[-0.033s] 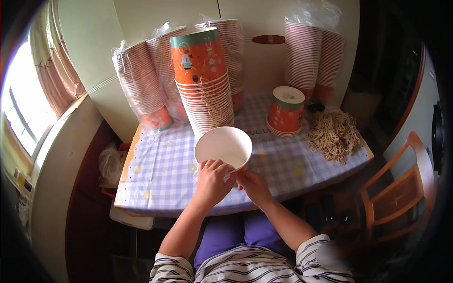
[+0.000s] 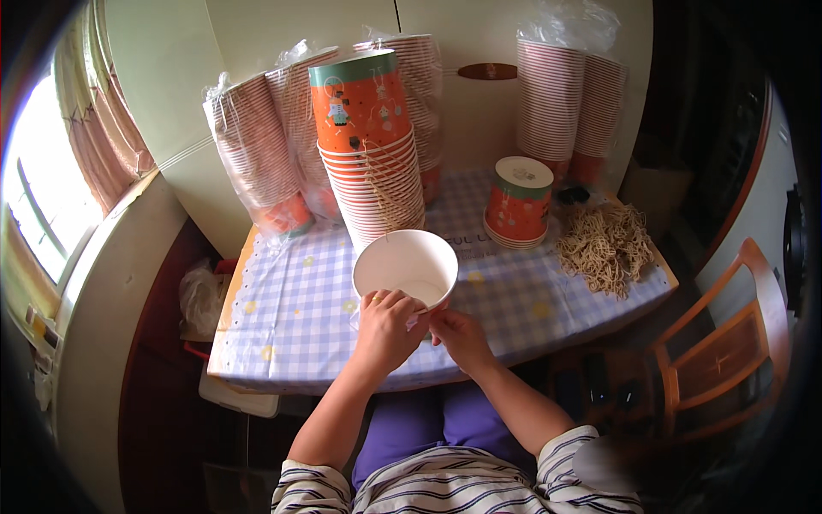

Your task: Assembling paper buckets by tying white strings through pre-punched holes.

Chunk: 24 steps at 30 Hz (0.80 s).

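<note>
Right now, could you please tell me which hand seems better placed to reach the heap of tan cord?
Probably the right hand: the tan cord heap lies off to its right, while the left hand is farther away, with its fingers over the near rim of the open cup.

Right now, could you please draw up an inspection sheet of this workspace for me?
Surface: blue-and-white checked tablecloth.
Job's things: white-lined cup, open mouth facing the camera; tall cup stack behind it; short upside-down stack and beige cord heap to the right.
Clutter: plastic-wrapped stacks along the back.
Left hand: at the cup's near rim.
Right hand: beside it, fingertips together; anything pinched is too small to tell.
Cables: nothing seen.
Surroundings: wooden chair right, curtain left.
</note>
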Motion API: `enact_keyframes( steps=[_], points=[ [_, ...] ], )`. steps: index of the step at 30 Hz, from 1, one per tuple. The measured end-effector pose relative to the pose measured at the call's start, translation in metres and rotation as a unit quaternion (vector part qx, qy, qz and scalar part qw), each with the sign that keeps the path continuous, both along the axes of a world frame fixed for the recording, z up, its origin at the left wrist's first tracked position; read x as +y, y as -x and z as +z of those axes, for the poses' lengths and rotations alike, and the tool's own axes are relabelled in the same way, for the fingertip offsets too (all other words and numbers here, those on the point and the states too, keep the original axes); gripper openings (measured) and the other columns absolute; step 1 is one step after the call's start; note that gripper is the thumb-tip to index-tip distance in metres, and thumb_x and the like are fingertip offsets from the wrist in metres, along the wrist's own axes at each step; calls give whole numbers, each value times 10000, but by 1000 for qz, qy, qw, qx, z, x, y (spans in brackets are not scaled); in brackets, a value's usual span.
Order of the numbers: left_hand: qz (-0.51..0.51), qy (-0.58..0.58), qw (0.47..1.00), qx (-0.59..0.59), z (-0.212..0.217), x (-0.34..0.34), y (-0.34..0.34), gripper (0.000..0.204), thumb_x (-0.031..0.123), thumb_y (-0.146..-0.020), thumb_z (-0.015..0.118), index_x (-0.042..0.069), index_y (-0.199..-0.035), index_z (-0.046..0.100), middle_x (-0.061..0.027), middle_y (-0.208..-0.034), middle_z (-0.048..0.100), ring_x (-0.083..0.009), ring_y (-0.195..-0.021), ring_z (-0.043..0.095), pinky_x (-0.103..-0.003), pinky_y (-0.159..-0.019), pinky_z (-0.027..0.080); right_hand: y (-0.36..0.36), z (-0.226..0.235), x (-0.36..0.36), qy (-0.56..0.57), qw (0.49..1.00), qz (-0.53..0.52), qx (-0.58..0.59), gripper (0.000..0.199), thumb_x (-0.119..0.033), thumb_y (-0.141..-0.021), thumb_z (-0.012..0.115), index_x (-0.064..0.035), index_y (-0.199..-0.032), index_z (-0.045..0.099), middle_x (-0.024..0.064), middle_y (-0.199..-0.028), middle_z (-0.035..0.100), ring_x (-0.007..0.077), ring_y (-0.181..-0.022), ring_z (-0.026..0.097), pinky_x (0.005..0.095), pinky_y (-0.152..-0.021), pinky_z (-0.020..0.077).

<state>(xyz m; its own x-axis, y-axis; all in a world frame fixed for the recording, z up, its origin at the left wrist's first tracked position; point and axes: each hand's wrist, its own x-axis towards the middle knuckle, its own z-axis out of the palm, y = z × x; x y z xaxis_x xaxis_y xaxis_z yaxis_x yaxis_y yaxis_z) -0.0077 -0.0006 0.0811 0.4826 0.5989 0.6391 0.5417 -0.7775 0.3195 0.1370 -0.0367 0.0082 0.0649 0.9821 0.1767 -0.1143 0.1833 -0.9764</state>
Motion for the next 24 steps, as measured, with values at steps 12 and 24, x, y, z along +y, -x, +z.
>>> enact_keyframes(
  steps=[12, 24],
  points=[
    [-40, -29, 999, 23, 7, -4, -1, 370, 97, -668, 695, 87, -1026, 604, -49, -822, 652, -246, -829, 619, -389, -876, 419, 1, -6, -5, 9, 1000, 11, 9, 168, -167, -903, 559, -22, -866, 635, -12, -699, 592, 56, -603, 513, 219, -562, 419],
    [-78, -82, 991, 76, 7, 0, -3, 345, 70, -707, 666, 65, -1038, 572, -80, -798, 647, -267, -777, 640, -428, -852, 477, 3, -8, -4, 1, 999, -23, 32, 167, -158, -897, 569, -8, -873, 639, -19, -666, 558, 41, -598, 472, 215, -539, 376]
  ],
)
